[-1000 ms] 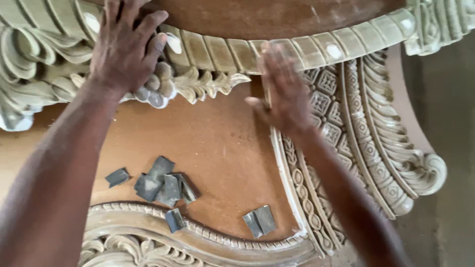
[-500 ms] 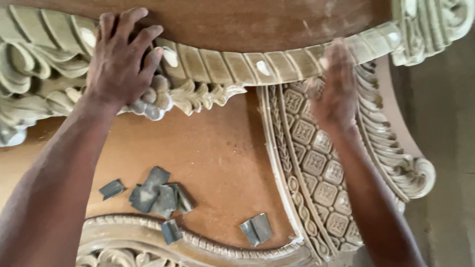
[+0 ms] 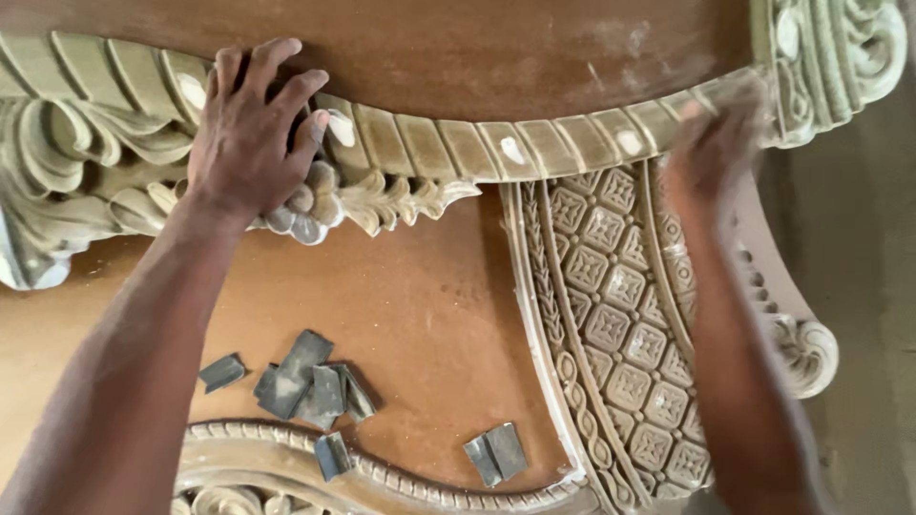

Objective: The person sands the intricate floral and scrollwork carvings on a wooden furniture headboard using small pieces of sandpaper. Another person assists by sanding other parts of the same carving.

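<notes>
— On the pale carved wooden moulding with ribbed band and leaf scrolls (image 3: 429, 153), left hand (image 3: 250, 133) lies flat, fingers spread, gripping nothing.

— And the right hand (image 3: 711, 153)?

— Blurred, at the band's far end; can't tell its grip. Small grey sandpaper scraps (image 3: 305, 381) lie on the brown fibreboard panel (image 3: 420, 305) below.

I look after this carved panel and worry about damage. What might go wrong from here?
The right hand is blurred, rubbing the ribbed carved band near the corner scroll; fine edges there might get rounded or chipped. The left hand presses on leaf carving, which could crack under weight. The loose grey scraps on the board may slide off.
</notes>
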